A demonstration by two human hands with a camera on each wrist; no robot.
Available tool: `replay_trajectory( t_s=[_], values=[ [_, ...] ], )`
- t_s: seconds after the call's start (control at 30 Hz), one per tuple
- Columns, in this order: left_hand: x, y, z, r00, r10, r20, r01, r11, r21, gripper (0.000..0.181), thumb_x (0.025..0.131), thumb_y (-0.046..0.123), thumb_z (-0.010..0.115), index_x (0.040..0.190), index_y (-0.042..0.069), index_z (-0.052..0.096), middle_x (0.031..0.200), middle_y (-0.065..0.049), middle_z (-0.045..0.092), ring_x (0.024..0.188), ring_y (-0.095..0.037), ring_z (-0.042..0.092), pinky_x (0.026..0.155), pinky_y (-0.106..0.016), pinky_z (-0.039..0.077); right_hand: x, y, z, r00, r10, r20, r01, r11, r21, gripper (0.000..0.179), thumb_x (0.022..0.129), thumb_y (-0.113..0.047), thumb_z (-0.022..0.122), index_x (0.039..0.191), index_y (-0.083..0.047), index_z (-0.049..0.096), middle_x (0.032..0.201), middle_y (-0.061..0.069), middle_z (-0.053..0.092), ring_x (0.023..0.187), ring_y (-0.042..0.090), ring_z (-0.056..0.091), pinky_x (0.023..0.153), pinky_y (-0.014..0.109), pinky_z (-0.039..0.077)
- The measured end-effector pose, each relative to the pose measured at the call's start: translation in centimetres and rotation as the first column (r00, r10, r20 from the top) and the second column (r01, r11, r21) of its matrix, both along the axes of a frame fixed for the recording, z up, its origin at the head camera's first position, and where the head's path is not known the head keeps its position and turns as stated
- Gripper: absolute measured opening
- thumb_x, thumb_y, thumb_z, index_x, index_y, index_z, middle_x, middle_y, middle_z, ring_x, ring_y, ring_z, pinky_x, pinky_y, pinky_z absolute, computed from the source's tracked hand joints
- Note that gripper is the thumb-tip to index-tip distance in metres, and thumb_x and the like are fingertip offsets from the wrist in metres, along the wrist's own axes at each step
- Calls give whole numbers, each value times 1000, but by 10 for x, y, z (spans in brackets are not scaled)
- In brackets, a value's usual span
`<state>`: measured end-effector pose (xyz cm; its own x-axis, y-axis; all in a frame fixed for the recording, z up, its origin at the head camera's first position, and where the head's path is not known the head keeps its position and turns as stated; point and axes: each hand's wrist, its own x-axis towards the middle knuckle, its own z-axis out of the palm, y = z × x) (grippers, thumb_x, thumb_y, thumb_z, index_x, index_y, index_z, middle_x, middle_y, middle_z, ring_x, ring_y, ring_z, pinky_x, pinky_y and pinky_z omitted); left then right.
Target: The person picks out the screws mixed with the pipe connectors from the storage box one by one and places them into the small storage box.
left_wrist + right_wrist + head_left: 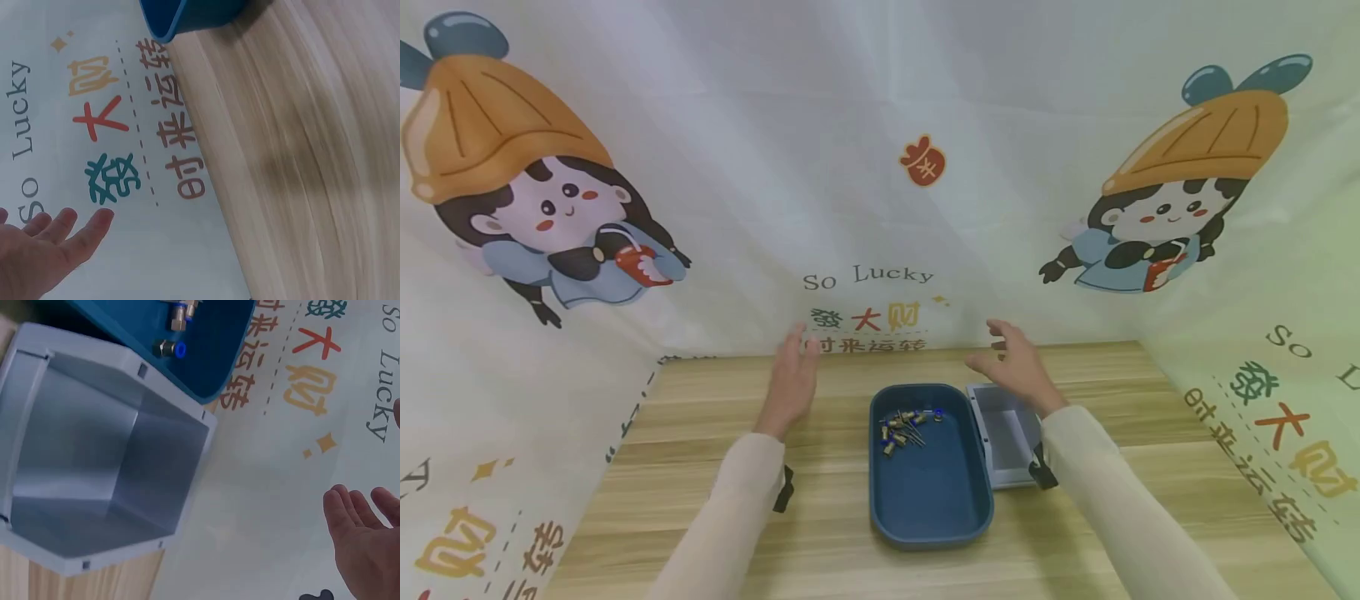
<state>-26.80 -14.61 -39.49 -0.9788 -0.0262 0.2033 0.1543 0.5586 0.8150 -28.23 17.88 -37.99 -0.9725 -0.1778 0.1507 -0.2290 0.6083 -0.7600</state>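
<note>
My left hand (792,379) is raised above the table to the left of a dark blue tray (934,500), its fingers loosely extended and holding nothing. On the other side, my right hand (1017,367) hovers over the back of a grey open box (1009,442), fingers spread and relaxed, also holding nothing. Several small brass fittings (895,433) with blue collars and some thin metal pieces lie in the back left part of the tray. One fitting (169,349) sits apart, near the tray wall beside the box. The box interior shows bare grey walls in the right wrist view.
The tray and box stand side by side on a wood-grain table (700,467). A white printed cloth (760,167) with cartoon figures and lettering hangs behind and along both sides. Black straps sit at both wrists.
</note>
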Motion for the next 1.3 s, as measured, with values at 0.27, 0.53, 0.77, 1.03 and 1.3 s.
replay_trajectory(
  t_s=[0.27, 0.53, 0.77, 1.03, 1.3],
  values=[
    [7, 17, -15, 999, 4, 36, -8, 993, 121, 53, 102, 34, 31, 146, 5, 27, 144, -22, 38, 130, -39, 42, 106, -55, 33, 5, -9, -18, 999, 47, -17, -48, 997, -62, 69, 87, -17, 66, 142, 6, 32, 139, 31, 40, 121, 47, 48, 99, 54, 41],
    [17, 32, -36, 993, 37, 109, -55, 985, 167, 45, 99, 27, 38, 137, 3, 39, 132, -21, 49, 118, -37, 53, 94, -48, 45, 11, -20, -36, 996, 64, 55, -59, 995, -80, 65, 88, -19, 65, 142, 1, 35, 139, 26, 42, 121, 42, 49, 97, 50, 45],
    [22, 42, -57, 995, 38, 91, -55, 980, 192, 37, 94, 12, 46, 129, -2, 48, 113, -20, 58, 96, -31, 62, 72, -32, 52, 16, -33, -46, 995, 46, 94, -38, 996, -76, 62, 87, -18, 68, 141, -2, 39, 138, 22, 46, 120, 38, 51, 93, 47, 47],
    [29, 47, -71, 996, 27, 81, -40, 985, 166, 35, 94, 11, 47, 124, -5, 51, 114, -25, 58, 102, -36, 61, 84, -44, 52, 15, -47, -64, 997, 29, 77, -22, 995, -101, 52, 85, -13, 70, 132, -3, 51, 130, 21, 54, 110, 33, 59, 88, 43, 51],
    [31, 54, -83, 995, 16, 104, -33, 985, 171, 34, 89, 4, 51, 121, -7, 52, 108, -24, 59, 90, -31, 62, 74, -38, 53, 17, -59, -83, 994, 29, 101, -9, 981, -193, 47, 82, -7, 70, 126, 2, 56, 123, 24, 58, 105, 34, 62, 83, 40, 53]
  ],
)
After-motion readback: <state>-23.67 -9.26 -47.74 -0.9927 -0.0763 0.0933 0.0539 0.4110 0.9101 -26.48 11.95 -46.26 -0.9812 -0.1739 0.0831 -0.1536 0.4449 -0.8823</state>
